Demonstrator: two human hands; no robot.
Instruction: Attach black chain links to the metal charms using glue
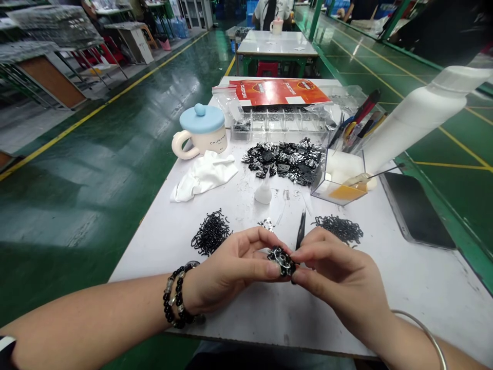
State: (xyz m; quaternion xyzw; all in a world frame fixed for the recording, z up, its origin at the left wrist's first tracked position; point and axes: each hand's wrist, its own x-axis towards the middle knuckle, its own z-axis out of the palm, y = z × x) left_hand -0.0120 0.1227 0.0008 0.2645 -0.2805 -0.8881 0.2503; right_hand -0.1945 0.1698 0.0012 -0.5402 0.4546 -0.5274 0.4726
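Note:
My left hand (242, 262) is closed on a small glossy black part (283, 261) with shiny curved lines, pinched between thumb and fingers. At the part's right edge, the thumb and forefinger of my right hand (339, 277) also grip it. Black tweezers (301, 228) point away from me just behind my right fingertips; whether the hand holds them or they lie on the table cannot be made out. A pile of small black bent pieces (211, 232) lies beyond my left wrist, and a similar pile (339, 228) lies beyond my right hand. Tiny silvery pieces (266, 224) sit between them.
On the white table (154, 246) are a heap of black parts (285, 159), a small white dropper bottle (263, 192), a cloth (204, 174), a lidded mug (202, 131), a clear tool box (341, 190), a large white bottle (416, 121) and a phone (416, 208). A compartment tray (281, 126) stands behind.

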